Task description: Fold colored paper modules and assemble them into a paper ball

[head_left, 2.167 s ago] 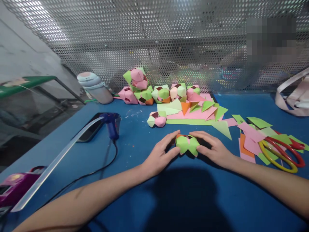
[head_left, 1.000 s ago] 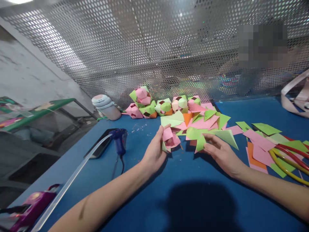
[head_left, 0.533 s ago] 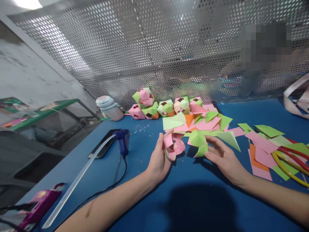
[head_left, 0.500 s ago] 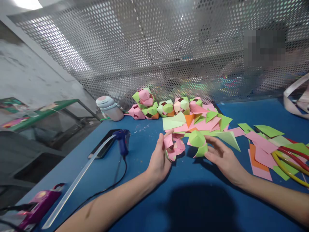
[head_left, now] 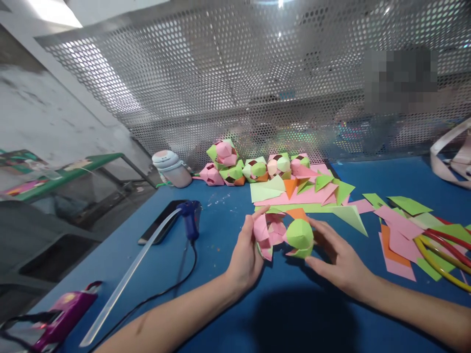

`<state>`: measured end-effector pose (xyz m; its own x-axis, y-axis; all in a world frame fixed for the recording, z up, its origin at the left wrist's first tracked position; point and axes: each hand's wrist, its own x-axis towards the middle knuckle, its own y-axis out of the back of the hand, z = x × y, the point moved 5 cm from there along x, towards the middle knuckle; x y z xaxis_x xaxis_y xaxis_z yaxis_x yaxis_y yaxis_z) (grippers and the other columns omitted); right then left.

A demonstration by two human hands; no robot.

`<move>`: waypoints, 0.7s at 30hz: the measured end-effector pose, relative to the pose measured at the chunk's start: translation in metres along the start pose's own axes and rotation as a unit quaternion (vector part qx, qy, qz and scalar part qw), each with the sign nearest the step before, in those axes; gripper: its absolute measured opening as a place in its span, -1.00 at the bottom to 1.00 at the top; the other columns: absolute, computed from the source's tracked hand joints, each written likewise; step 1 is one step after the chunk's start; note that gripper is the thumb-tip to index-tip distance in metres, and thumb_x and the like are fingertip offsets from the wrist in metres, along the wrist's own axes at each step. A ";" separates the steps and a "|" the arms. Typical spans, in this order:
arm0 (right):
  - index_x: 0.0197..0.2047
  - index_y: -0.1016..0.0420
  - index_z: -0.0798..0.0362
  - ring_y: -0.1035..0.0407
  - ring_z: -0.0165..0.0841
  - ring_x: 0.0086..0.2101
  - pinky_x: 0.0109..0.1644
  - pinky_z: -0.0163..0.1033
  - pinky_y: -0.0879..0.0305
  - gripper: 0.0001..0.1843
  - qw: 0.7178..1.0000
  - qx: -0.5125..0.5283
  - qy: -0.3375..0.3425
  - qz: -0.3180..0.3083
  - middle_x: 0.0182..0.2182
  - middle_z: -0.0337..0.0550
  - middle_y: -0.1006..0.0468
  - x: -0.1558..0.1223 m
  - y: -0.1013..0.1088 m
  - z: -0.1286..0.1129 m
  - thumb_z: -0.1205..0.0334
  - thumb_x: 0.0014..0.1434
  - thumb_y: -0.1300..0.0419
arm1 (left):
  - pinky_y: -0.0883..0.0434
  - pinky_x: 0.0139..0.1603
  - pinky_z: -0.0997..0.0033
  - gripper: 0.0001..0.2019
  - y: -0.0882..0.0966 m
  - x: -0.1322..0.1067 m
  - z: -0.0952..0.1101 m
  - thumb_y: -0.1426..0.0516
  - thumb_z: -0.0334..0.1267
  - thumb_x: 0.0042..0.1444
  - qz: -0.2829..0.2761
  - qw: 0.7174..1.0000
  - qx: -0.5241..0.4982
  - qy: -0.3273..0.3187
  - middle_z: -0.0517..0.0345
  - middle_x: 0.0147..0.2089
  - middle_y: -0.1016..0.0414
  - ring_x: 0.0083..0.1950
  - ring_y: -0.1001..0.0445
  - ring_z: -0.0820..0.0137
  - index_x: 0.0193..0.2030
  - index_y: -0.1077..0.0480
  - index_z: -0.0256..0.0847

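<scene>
My left hand is closed around a pink folded-paper piece, a hollow shape with curved flaps and some pale green on its underside. My right hand grips the right side of a light green folded-paper piece between thumb and fingers. The two pieces meet edge to edge in front of me, or very nearly; whether they are joined I cannot tell. Just behind them lies an orange paper piece. A blue glue gun with a long clear glue stick rests left of my left hand.
Finished-looking paper balls line the back beside a bottle. Loose paper pieces and red and yellow looped handles lie right. A phone and purple power strip are left. A perforated metal screen stands behind.
The green piece has moved left and turned, now against or close beside the pink one. My left hand has tilted the pink piece. The view has shifted slightly.
</scene>
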<state>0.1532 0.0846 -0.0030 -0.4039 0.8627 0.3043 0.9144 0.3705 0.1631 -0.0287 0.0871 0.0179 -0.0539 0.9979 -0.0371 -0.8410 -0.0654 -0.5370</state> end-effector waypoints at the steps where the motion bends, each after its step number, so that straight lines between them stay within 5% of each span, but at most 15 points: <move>1: 0.32 -0.06 -0.22 -0.24 -0.13 0.16 0.21 0.02 -0.29 -0.28 1.000 -0.031 0.007 -0.001 0.21 -0.07 -0.19 0.000 0.000 0.000 0.16 0.14 -0.22 | -0.37 0.10 0.10 -0.52 0.002 0.000 0.000 0.00 0.10 0.20 -0.003 1.000 0.006 -0.008 0.00 -0.02 -0.55 0.00 -0.51 0.21 0.13 -0.35 -0.14; 12: 0.41 0.34 -0.17 -0.12 -0.07 0.23 0.27 0.18 -0.11 0.00 0.985 -0.162 -0.022 -0.050 0.30 0.00 -0.12 0.007 0.001 0.006 0.17 0.10 -0.24 | -0.33 0.16 0.16 -0.66 0.010 -0.002 -0.011 -0.05 -0.11 0.22 -0.040 0.998 0.040 -0.041 0.02 0.04 -0.51 0.09 -0.46 0.21 0.08 -0.40 -0.15; 21: 0.41 0.25 -0.14 -0.06 -0.05 0.26 0.28 0.14 -0.11 -0.04 0.975 -0.210 0.029 -0.060 0.31 0.00 -0.09 0.010 0.000 0.012 0.16 0.08 -0.24 | -0.31 0.18 0.13 -0.65 0.017 0.002 -0.017 -0.08 -0.11 0.18 -0.046 0.994 0.085 -0.049 -0.01 0.12 -0.45 0.13 -0.41 0.16 0.06 -0.41 -0.15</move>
<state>0.1497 0.0977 -0.0114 -0.5187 0.7969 0.3096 0.7735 0.2832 0.5670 -0.0334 0.0883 -0.0057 -0.0181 0.9956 0.0916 -0.9231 0.0186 -0.3840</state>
